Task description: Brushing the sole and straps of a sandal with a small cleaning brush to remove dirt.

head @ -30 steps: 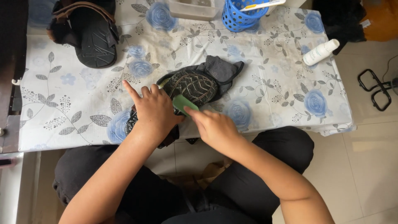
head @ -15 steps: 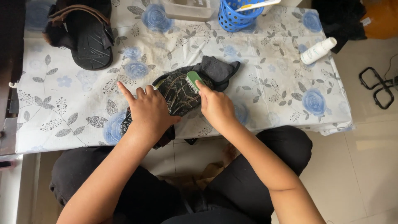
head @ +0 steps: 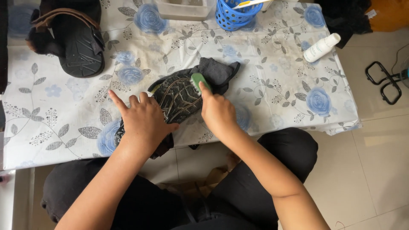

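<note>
Here, looking down from my head camera:

Shoe: a dark shoe lies sole-up near the front edge of the table, its ridged tread with pale lines facing me, its heel end hidden under my left hand.

Left hand: my left hand is pressed flat on the heel end of the shoe, fingers spread apart, pinning it; it grips nothing.

Right hand: my right hand is clamped around a small green scrub brush, index finger laid along its back, bristles against the toe end of the sole.

Cloth: a dark grey cloth sits under and behind the toe, touching the shoe.

Table: a tablecloth of white with blue roses and grey leaves covers it.

Nearby: a second dark shoe, sole-up, at far left, well apart; a blue perforated basket at the back edge; a white bottle lying at far right.

Doing it well: I judge that short strokes along the tread grooves would work best, with my left palm bearing down so the shoe does not skid toward the table edge.

Risk: pressing too hard at the toe could tip the shoe off the cloth.
</note>
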